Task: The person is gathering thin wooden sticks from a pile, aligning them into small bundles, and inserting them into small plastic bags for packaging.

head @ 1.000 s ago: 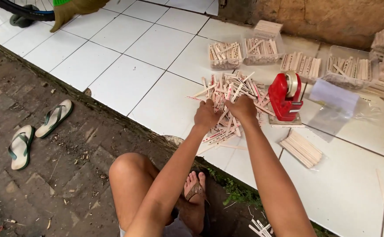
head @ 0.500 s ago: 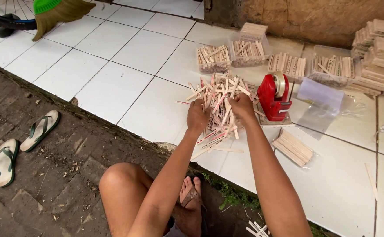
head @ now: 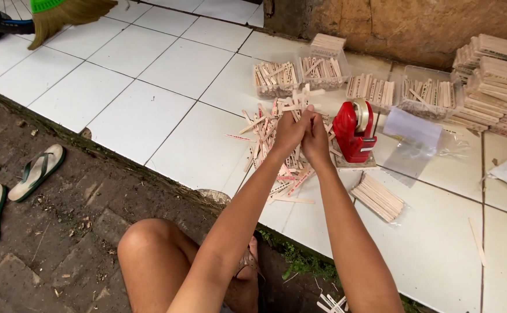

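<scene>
- Left hand [head: 290, 132]: I see it raised above the pile, fingers closed around a bunch of sticks [head: 297, 99] whose upper ends fan out past the knuckles.
- Right hand [head: 317, 139]: pressed against the left, fingers wrapped on the same bunch (how many sticks it holds I cannot tell).
- Pile [head: 268, 139]: loose wooden sticks, some with red marks, scattered on the white tiled floor [head: 166, 69] directly under both hands; a few strays reach toward the floor's edge.
- Tape dispenser [head: 352, 130]: red, upright on a small base, just beside the right hand, at the right of the pile.
- Plastic bags [head: 416, 139]: clear, lying flat on the tiles to the right of the dispenser.
- Bundle [head: 377, 197]: a neat, wrapped stack of sticks lying flat near the right forearm, apart from the pile.
- Tubs [head: 300, 72]: clear containers of sticks in a row beyond the pile, near the wall.
- Stacks [head: 497, 87]: many bundled sticks piled at the far right.
- Sandals [head: 36, 172]: a green-strapped pair on the brick ground, well apart to the left.
- Broom [head: 68, 11]: green-headed, at the top left edge.
- Knee [head: 143, 243]: my operator's view shows it bare, below the floor's edge.
</scene>
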